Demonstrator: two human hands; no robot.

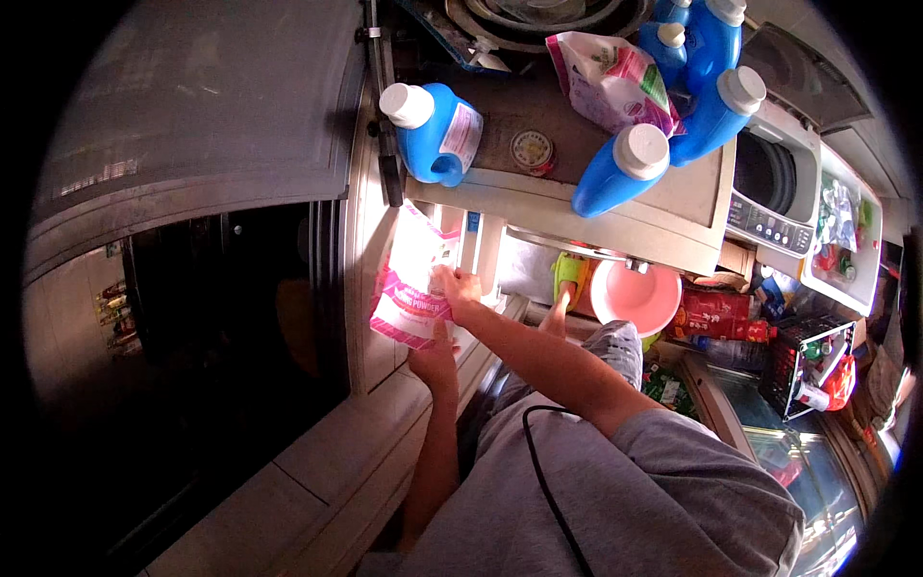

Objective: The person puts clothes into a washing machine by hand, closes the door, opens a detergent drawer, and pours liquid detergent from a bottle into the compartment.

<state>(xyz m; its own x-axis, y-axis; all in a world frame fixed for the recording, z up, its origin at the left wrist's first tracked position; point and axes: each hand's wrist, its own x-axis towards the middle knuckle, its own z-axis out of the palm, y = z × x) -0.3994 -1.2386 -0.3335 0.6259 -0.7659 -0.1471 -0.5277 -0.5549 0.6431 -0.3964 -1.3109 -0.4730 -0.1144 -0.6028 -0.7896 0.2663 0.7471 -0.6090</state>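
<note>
A white and pink bag of washing powder (409, 288) is held up in front of me in bright light. My left hand (435, 357) grips its lower edge, with the thumb on the printed front. My right hand (459, 294) holds the side of the same bag, higher up and a little to the right. The bag's far side is hidden, and its upper part is washed out by the light. Above it, a blue jug with a white cap (441, 137) stands at the left end of a cabinet top (497, 108).
Several more blue jugs (627, 177) and another pink and white bag (613, 86) crowd the cabinet top, beside a small round lidded container (533, 150). Below are a pink basin (634, 292) and red-wrapped bottles (721, 317). A washing machine (771, 223) and black crate (793, 368) stand right.
</note>
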